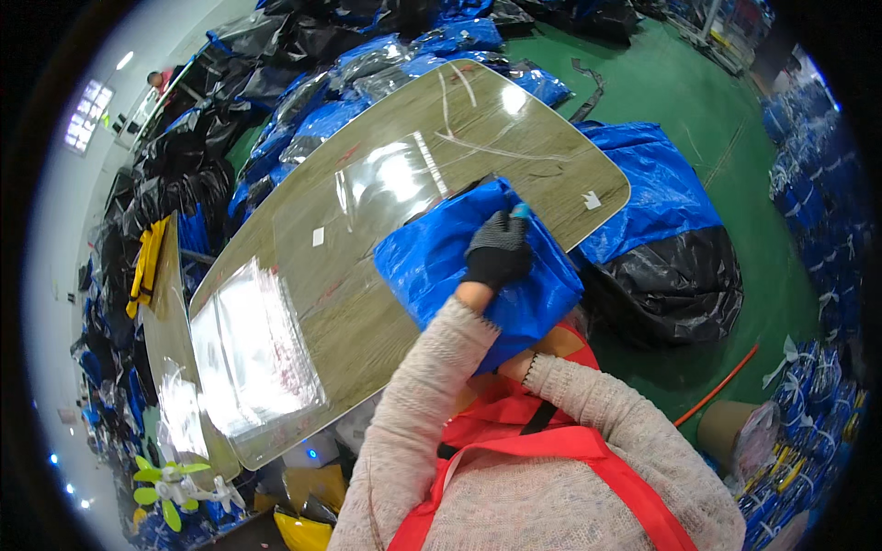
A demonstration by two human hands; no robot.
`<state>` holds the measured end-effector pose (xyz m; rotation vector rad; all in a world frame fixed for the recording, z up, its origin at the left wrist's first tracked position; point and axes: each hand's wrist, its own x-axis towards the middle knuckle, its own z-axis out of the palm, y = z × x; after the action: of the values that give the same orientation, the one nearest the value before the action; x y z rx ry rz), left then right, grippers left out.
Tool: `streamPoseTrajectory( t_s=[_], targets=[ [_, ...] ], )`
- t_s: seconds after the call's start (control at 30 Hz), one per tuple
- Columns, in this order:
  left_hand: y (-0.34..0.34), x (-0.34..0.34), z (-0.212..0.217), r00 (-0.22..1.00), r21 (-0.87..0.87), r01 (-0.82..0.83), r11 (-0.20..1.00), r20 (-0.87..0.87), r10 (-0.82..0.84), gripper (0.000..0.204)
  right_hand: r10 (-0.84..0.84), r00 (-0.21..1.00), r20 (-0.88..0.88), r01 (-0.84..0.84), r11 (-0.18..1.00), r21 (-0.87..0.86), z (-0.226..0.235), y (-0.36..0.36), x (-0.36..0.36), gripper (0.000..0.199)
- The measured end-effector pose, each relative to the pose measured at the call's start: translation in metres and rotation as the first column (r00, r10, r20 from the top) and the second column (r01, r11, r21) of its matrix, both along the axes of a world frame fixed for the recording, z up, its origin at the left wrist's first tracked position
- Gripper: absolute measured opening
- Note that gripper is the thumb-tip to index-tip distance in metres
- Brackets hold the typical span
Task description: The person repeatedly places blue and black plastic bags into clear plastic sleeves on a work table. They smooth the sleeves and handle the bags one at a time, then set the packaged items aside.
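A blue woven-plastic tarp bag [459,241], folded over, lies across the near right edge of the table and hangs down toward my waist. On top of it rests my left hand [499,250], in a black and grey glove, its fingers bent and closed against the blue sheet. A small light-blue spot shows at its fingertips; I cannot make out what it is. My right wrist runs in under the near edge of the bag, so the fingers of my right hand [516,367] are hidden. A dark edge of the bag shows at its far side.
The wood-patterned table [358,275] carries clear plastic sheets [253,354] at the left and a small white label [318,237]. A blue and black bag [666,230] lies beyond its right edge. Piles of blue bundles [813,404] stand at the right; a green fan [170,487] sits lower left.
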<state>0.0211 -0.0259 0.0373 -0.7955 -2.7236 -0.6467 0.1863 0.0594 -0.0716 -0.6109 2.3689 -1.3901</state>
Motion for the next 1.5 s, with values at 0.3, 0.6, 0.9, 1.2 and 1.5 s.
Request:
streamPoseTrajectory(
  t_s=[0.3,0.6,0.9,1.2,1.5],
  targets=[
    [-0.048,-0.004,0.042,0.919,-0.206,-0.174,0.963,-0.386,0.083,0.062,0.199,0.949,-0.244,-0.17,0.976,0.136,-0.038,-0.033,-0.032,0.049],
    [-0.046,-0.016,0.001,0.98,-0.168,-0.01,0.986,-0.196,-0.024,0.067,0.388,0.856,-0.343,-0.298,0.911,0.286,0.129,0.02,-0.045,0.046],
    [-0.096,-0.008,0.045,0.957,-0.258,-0.065,0.964,-0.289,-0.013,0.064,-0.017,0.803,-0.596,0.432,0.705,0.562,0.117,0.035,-0.113,0.096],
    [-0.096,-0.05,-0.005,0.932,-0.017,0.069,0.997,0.359,-0.058,0.056,0.15,0.626,-0.765,0.169,0.932,0.321,0.058,0.084,-0.098,0.085],
    [-0.11,-0.065,0.03,-0.053,0.843,-0.421,0.334,0.345,-0.937,0.073,-0.404,0.879,-0.253,0.331,0.9,-0.284,0.093,0.175,-0.123,0.034]
  ],
)
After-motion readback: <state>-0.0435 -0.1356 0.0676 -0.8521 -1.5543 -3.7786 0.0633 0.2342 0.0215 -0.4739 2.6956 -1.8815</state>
